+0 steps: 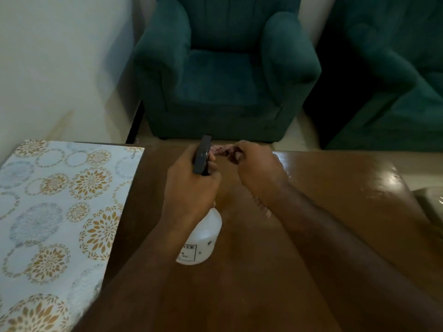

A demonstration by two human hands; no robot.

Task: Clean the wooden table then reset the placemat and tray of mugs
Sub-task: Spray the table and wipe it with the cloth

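Left hand (191,188) grips a sprayer (203,238), right hand (257,166) pinches a cloth (223,149) at its nozzle: apparently wetting it before wiping the worktop (323,212).

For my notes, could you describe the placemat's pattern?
The placemat shows gold and blue floral circles; head view.

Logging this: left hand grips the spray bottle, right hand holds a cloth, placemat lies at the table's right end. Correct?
No: the head view shows the placemat at the table's left end. Left hand on spray bottle, right hand on cloth: correct.
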